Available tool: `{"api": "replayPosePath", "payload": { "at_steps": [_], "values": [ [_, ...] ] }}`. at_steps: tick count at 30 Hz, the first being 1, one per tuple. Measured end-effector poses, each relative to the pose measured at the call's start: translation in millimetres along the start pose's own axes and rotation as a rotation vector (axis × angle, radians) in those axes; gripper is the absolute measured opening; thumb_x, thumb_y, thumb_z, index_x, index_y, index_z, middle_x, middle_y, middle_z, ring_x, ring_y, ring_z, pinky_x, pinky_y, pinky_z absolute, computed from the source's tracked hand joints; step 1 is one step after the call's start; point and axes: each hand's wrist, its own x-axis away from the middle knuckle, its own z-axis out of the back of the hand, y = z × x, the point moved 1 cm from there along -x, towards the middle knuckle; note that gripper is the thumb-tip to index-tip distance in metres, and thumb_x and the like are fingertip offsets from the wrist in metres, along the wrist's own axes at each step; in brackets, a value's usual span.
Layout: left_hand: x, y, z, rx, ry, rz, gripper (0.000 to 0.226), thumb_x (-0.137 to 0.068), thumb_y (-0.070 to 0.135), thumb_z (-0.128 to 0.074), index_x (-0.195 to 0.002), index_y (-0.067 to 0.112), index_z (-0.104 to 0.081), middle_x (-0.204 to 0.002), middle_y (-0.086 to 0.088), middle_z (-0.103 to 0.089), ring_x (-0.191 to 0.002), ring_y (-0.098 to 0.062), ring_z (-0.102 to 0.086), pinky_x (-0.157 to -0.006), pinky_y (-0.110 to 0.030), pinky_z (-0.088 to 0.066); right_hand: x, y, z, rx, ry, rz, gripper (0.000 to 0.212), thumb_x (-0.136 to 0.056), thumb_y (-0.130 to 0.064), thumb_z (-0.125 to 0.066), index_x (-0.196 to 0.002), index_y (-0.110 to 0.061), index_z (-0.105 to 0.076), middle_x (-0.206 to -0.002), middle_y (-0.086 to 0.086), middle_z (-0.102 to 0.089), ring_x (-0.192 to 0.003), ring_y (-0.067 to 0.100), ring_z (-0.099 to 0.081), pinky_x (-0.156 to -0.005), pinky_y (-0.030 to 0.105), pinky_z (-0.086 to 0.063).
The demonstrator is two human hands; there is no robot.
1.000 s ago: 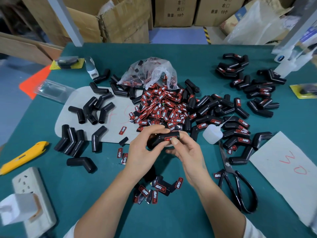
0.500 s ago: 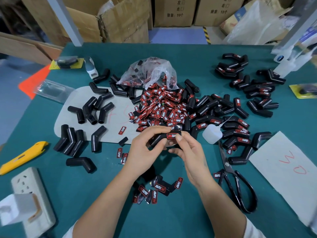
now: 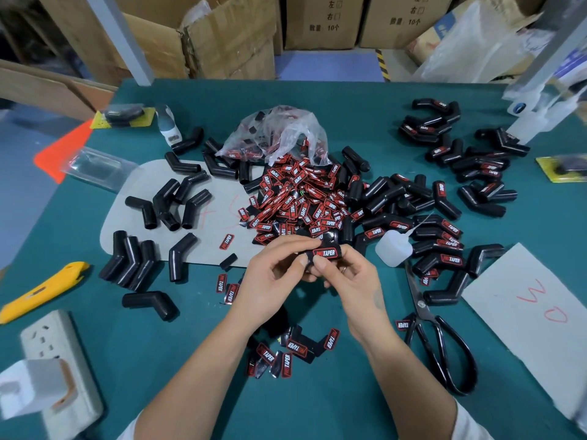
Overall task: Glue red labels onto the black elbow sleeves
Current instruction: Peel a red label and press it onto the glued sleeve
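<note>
While both hands meet at frame centre: a black rubber elbow sleeve (image 3: 320, 257) is held above the green table (image 3: 317, 100).
Left hand: left hand (image 3: 270, 282) has its fingers curled round the left end of the sleeve, thumb on top.
Right hand: right hand (image 3: 351, 281) pinches the right part, thumb tip just below the red PROTAPER label (image 3: 324, 253) on the sleeve's upper face.
Label pile: heap of loose red-and-black labels (image 3: 295, 198) just above the hands, spilling from a clear plastic bag (image 3: 279, 134).
Unlabelled sleeves: plain black elbows (image 3: 165, 201) on a grey card, left of centre.
Labelled sleeves: elbows with red labels (image 3: 444, 246) right of the hands; more at upper right.
Glue: small white squeeze bottle (image 3: 394, 249) just right of the hands.
Scissors: black-handled scissors (image 3: 435, 331) at lower right.
Knife: yellow utility knife (image 3: 41, 293) at left edge.
Power strip: white socket strip (image 3: 60, 363) at lower left.
Near wrists: few loose labels (image 3: 292, 350) on the table.
</note>
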Motion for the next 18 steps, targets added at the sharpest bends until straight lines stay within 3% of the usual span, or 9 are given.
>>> {"api": "replayPosePath", "payload": {
  "at_steps": [2,5,7,10,12,14,16,18],
  "values": [
    [0.2,-4.2,-0.4,-0.004,-0.007,-0.009,0.032,-0.103,-0.007,-0.056,-0.122,0.009,-0.076,-0.122,0.006,-0.068,-0.104,-0.015,-0.071,-0.083,-0.026,-0.061,0.5,-1.3,0.7,-0.005,-0.006,0.026,0.015,-0.084,-0.038,-0.080,-0.096,-0.029,-0.078,-0.095,0.028,-0.067,-0.081,0.019,-0.063,-0.068,0.022,-0.048],
    [-0.1,-7.8,-0.1,-0.015,-0.018,-0.028,0.031,-0.103,-0.003,-0.057,-0.123,0.011,-0.077,-0.123,0.004,-0.067,-0.104,-0.019,-0.071,-0.084,-0.028,-0.061,0.4,-2.5,1.0,-0.002,0.001,0.041,0.005,-0.088,-0.027,-0.078,-0.092,-0.029,-0.078,-0.099,0.034,-0.063,-0.079,0.017,-0.064,-0.068,0.020,-0.047],
    [-0.4,-8.8,1.1,-0.028,-0.018,-0.054,0.030,-0.104,0.002,-0.057,-0.121,0.014,-0.078,-0.123,0.005,-0.067,-0.104,-0.020,-0.071,-0.083,-0.028,-0.061,-0.1,-1.5,1.8,0.018,0.003,0.044,0.004,-0.090,-0.027,-0.077,-0.092,-0.028,-0.080,-0.098,0.027,-0.064,-0.079,0.014,-0.064,-0.068,0.020,-0.048],
    [-4.2,-11.3,5.7,-0.080,0.038,-0.070,0.029,-0.103,0.008,-0.058,-0.119,0.021,-0.078,-0.121,0.007,-0.067,-0.103,-0.025,-0.070,-0.079,-0.026,-0.060,0.6,1.7,-0.5,0.042,-0.012,0.062,0.014,-0.099,-0.029,-0.070,-0.100,-0.023,-0.082,-0.104,0.003,-0.064,-0.085,0.012,-0.066,-0.071,0.024,-0.053],
    [-5.9,-13.3,8.6,-0.109,0.060,-0.051,0.029,-0.102,0.014,-0.059,-0.122,0.027,-0.077,-0.120,0.009,-0.068,-0.101,-0.026,-0.070,-0.078,-0.026,-0.059,-0.4,5.5,-2.8,0.001,0.001,0.039,0.017,-0.103,-0.022,-0.064,-0.109,-0.015,-0.078,-0.109,0.004,-0.068,-0.091,0.017,-0.073,-0.073,0.026,-0.057],
    [-6.2,-14.3,10.4,-0.139,0.029,-0.021,0.031,-0.102,0.021,-0.061,-0.127,0.033,-0.074,-0.123,0.012,-0.069,-0.107,-0.022,-0.070,-0.083,-0.026,-0.059,-3.0,8.8,-3.0,-0.082,0.038,0.014,0.020,-0.102,-0.018,-0.065,-0.118,-0.007,-0.064,-0.103,0.006,-0.075,-0.093,0.021,-0.075,-0.073,0.028,-0.060],
    [-7.0,-13.3,12.6,-0.214,-0.006,-0.032,0.033,-0.102,0.029,-0.060,-0.134,0.035,-0.070,-0.131,0.016,-0.068,-0.121,-0.016,-0.066,-0.098,-0.027,-0.054,-6.2,6.8,-1.6,-0.190,0.075,-0.005,0.038,-0.094,-0.019,-0.070,-0.125,-0.007,-0.052,-0.102,0.001,-0.075,-0.093,0.022,-0.075,-0.076,0.030,-0.061],
    [-9.4,-10.1,17.1,-0.254,-0.003,-0.060,0.035,-0.103,0.033,-0.059,-0.138,0.033,-0.067,-0.136,0.017,-0.066,-0.129,-0.015,-0.061,-0.108,-0.030,-0.049,-9.1,3.4,2.4,-0.326,0.093,-0.037,0.050,-0.091,-0.016,-0.071,-0.136,-0.009,-0.051,-0.109,0.008,-0.073,-0.097,0.023,-0.075,-0.081,0.029,-0.062]
  ]
}}
